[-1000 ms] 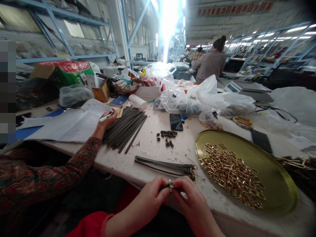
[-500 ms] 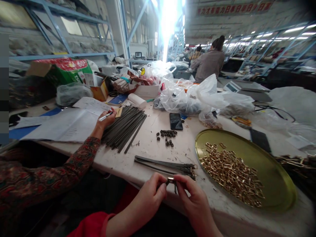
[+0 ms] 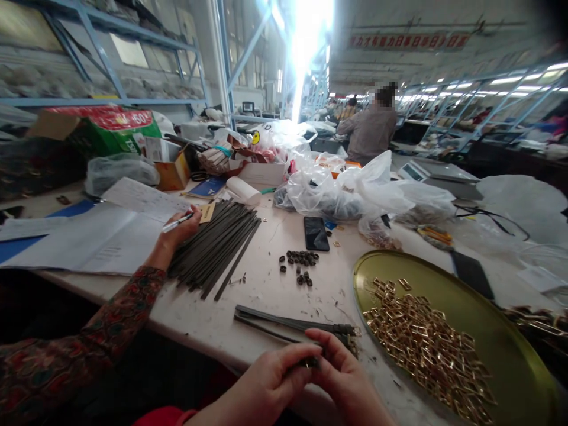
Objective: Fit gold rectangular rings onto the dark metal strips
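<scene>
Here, left hand (image 3: 270, 384), right hand (image 3: 348, 373) pinching small metal piece (image 3: 312, 362); green carton (image 3: 93, 139) label reads "50".

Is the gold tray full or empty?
The gold tray is partly full: a heap of metal buckles lies on it, covering only part of it.

Glossy brass buckles (image 3: 426, 349) on a smooth gold-toned metal tray (image 3: 448, 284).

Two hands (image 3: 284, 376); one co-worker hand (image 3: 175, 232); one pen (image 3: 177, 222); one phone (image 3: 316, 234); one brass tray (image 3: 448, 296); one paper roll (image 3: 242, 191).
</scene>
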Demonstrator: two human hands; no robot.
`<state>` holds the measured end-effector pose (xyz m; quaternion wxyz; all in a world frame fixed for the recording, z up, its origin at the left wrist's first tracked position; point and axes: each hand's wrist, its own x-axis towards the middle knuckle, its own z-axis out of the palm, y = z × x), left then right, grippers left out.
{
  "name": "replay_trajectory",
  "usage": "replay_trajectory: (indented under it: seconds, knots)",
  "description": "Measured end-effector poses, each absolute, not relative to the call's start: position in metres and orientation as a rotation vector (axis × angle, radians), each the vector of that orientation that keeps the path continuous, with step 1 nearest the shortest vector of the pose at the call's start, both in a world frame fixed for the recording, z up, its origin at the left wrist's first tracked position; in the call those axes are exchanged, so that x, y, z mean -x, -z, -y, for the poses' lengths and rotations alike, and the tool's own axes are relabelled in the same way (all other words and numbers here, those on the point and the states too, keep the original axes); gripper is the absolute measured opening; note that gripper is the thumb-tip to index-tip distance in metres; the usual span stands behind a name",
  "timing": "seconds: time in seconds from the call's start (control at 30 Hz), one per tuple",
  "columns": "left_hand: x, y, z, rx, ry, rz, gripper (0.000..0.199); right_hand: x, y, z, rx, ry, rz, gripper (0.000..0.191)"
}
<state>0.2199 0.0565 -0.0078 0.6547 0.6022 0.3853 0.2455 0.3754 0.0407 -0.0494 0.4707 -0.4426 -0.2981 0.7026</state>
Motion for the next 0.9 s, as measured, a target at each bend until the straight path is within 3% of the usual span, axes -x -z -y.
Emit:
replay_trajectory:
  seconds: [0.13,0.23,0.3,0.37,0.47,0.67,0.77,0.9]
  knots:
    - [-0.218,0.021,-0.069,-1.064,-0.582,-0.824,0.023,-0.37,0.051,-0.048,1.13,-1.823,0.657,0.045]
    - [-0.214,0.024,-0.08,-0.899,-0.543,-0.84,0.029,-0.377,0.042,-0.069,1.271,-1.765,0.915,0.037]
    - [-0.211,0.026,-0.088,-0.899,-0.547,-0.873,0.032,-0.388,0.034,-0.096,1.451,-1.457,1.332,0.029]
    - [-0.208,0.03,-0.093,-0.932,-0.567,-0.92,0.033,-0.4,0.032,-0.13,1.685,-0.867,1.745,0.022]
    - [-0.205,0.039,-0.096,-0.961,-0.591,-0.967,0.035,-0.408,0.043,-0.173,1.774,-0.676,1.816,0.011]
    - [-0.202,0.045,-0.091,-1.023,-0.624,-1.006,0.032,-0.407,0.063,-0.185,1.771,-0.706,1.771,0.01]
    - [-0.204,0.036,-0.09,-1.079,-0.65,-1.045,0.031,-0.408,0.054,-0.163,1.725,-0.776,1.696,0.008]
    - [-0.214,0.018,-0.091,-1.233,-0.731,-1.103,0.031,-0.398,0.033,-0.118,1.6,-0.997,1.607,0.021]
